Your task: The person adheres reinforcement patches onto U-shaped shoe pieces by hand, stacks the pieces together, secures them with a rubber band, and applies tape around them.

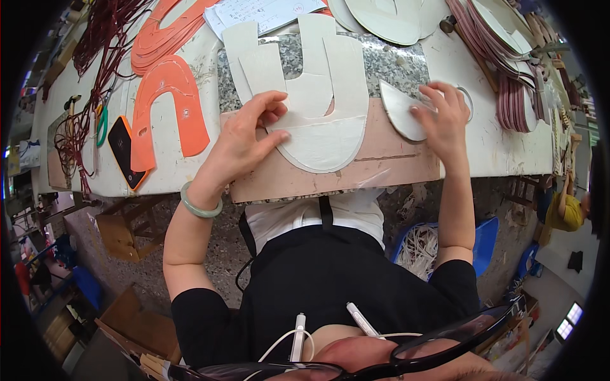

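**A:** so what's on the bench right now?

**B:** Person's at a white worktable (pixel 508 152) with a pinkish board (pixel 381 162) in front of them, lying over a speckled stone slab (pixel 387 63). Left hand (pixel 244 136) is pressing down on a big cream U-shaped pattern piece (pixel 324 136), thumb and fingers spread flat on its left arm, so not pinching it, just pinning it to the board. There's a pale green bangle (pixel 200 204) on that wrist.

**A:** and the right one?

**B:** Right hand (pixel 445 117) sits on a smaller rounded cream piece (pixel 400 111) at the board's right end, fingers curled over its far edge. Looks like they're touching it, but I can't tell if it's actually gripped or just held down.

**A:** the two pieces touching?

**B:** Nope, they're apart, a strip of bare board between them. More cream U shapes (pixel 305 57) are stacked behind the big one, over the stone.

**A:** other stuff around?

**B:** Orange U-shaped templates (pixel 168 101) to the left, a dark phone in an orange case (pixel 124 149) beside them, a tangle of dark red cords (pixel 95 57) further left, and striped pinkish strips (pixel 508 70) piled on the right. Blue bin of pale scraps (pixel 422 247) on the floor under the table.
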Available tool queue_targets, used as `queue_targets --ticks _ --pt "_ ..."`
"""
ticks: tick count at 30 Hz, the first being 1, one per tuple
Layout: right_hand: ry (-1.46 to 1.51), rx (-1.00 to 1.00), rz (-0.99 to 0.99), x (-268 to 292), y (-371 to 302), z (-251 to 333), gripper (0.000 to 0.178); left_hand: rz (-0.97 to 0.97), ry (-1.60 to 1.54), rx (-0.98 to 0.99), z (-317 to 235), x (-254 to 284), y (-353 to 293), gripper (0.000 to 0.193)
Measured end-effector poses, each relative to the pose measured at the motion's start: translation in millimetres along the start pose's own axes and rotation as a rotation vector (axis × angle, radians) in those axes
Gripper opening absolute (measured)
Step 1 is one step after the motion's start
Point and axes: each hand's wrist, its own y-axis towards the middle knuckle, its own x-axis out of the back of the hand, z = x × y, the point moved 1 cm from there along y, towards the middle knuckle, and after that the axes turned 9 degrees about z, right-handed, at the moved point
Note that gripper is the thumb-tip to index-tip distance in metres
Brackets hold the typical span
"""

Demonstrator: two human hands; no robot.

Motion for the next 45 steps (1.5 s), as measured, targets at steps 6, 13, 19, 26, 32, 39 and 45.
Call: queue_targets --ticks 6,13,19,26,32,39,45 --pt "0.726 0.529 0.42 -33 26 101 0.02 -0.088 0.027 -0.007 12 1 -3 0.042" --pt "0.476 0.77 0.38 -63 52 132 0.027 -0.094 0.046 -0.02 16 3 -3 0.038" --pt "0.547 0.725 0.716 -40 45 99 0.025 -0.018 -0.007 -0.019 15 8 -1 0.05" --pt "0.497 0.659 0.547 -51 55 136 0.015 0.017 0.01 -0.052 20 9 -3 0.075" --pt "0.285 0.736 1.064 23 -11 45 0.018 0.027 0.021 -0.037 18 9 -4 0.081" --pt "0.58 0.537 0.871 41 3 75 0.055 0.023 -0.098 -0.026 17 12 -8 0.071" --pt "0.32 0.442 0.322 -37 5 129 0.072 -0.17 -0.492 -0.024 37 5 -18 0.064"
